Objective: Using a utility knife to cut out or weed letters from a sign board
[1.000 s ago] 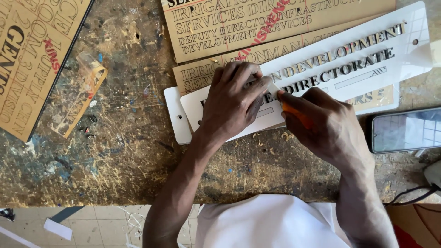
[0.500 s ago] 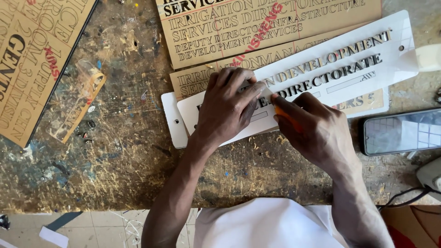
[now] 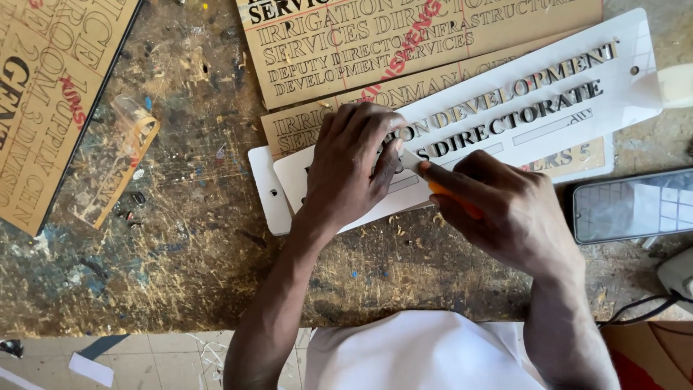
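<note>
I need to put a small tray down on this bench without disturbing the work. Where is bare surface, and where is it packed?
Bare bench lies left of the left hand, between the brown lettered board and the white sign plate, though a clear offcut takes part. Another strip runs along the near edge. The right side is crowded: right hand, phone, cable.

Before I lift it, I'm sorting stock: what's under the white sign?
Under the white sign lie another white plate and a tan lettered board; the rest is covered.
</note>
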